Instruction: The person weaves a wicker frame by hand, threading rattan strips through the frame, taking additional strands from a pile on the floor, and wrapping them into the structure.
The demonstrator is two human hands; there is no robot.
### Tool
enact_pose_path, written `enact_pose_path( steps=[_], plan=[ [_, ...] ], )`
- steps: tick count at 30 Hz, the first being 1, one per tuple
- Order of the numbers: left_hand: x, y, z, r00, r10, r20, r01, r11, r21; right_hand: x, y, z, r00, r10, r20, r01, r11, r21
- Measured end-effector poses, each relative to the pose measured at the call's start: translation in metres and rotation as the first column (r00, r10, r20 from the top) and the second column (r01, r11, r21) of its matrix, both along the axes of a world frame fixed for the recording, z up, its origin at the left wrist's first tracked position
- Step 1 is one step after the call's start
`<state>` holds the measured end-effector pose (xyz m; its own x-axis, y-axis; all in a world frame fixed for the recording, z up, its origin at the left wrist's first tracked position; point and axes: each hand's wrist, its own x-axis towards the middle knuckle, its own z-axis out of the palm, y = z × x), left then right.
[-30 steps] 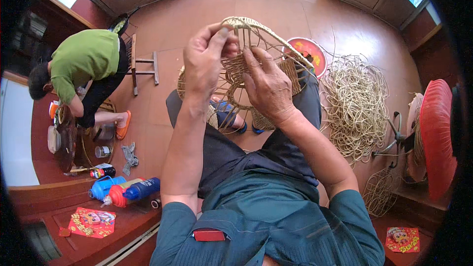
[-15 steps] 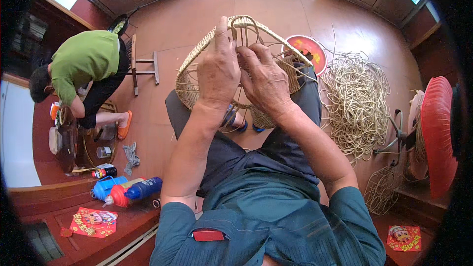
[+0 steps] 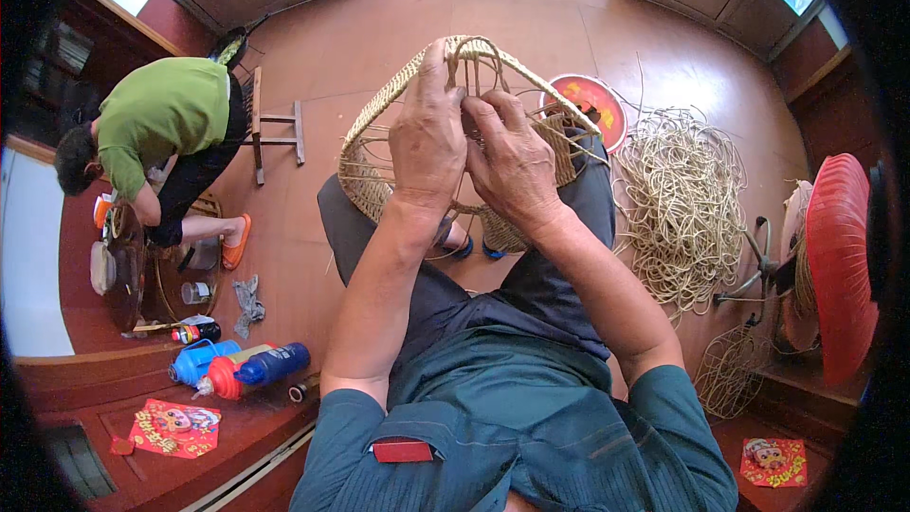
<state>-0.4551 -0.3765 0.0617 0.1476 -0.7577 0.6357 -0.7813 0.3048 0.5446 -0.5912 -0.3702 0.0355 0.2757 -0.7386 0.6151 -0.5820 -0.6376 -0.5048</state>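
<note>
I have a half-woven basket [image 3: 379, 133] propped on my knees, its open frame turned toward me, with the woven band running along its rim and bare ribs showing inside. My left hand [image 3: 428, 137] lies over the middle of it, fingers pressed together and curled around the ribs near the top, thumb side toward my other hand. My right hand [image 3: 512, 163] sits just beside it, touching it, fingers bent and pinching a thin strand at the top of the frame, though I cannot see the fingertips well enough to tell exactly how they grip. To my right on the floor lies a loose heap of pale cane [image 3: 684, 199], and beyond the basket a round red tray [image 3: 599, 102] peeks out. Further right stands a red round stool [image 3: 839, 265]. To my left another person in a green shirt [image 3: 156, 118] bends over a low round table [image 3: 128, 270], with a small wooden stool [image 3: 275, 123] behind them. Near my left elbow a blue bottle [image 3: 270, 363] lies on the floor beside a grey rag [image 3: 248, 301].
</note>
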Motion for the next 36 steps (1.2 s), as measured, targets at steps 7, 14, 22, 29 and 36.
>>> enact_pose_path(
  steps=[7,14,22,29,36],
  plan=[
    [0.025,0.023,-0.002,0.976,0.184,0.119,-0.185,0.983,-0.007,0.005,0.001,-0.004,0.995,-0.048,0.087,0.055,0.996,-0.076],
    [0.108,0.045,0.005,0.906,0.358,0.226,-0.379,0.924,0.053,0.021,-0.014,-0.001,0.999,-0.035,0.035,0.040,0.986,-0.161],
    [0.277,0.116,-0.024,0.768,0.592,0.242,-0.634,0.755,0.166,0.038,-0.023,-0.001,0.994,-0.110,0.022,0.112,0.976,-0.186],
    [0.399,0.182,-0.022,0.440,0.736,0.514,-0.898,0.345,0.274,0.042,-0.026,0.001,0.994,-0.096,0.045,0.103,0.974,-0.200],
    [0.103,0.113,0.009,0.928,0.118,-0.354,-0.020,0.963,0.270,0.048,-0.026,0.001,0.995,-0.082,0.064,0.091,0.984,-0.155]
  ],
)
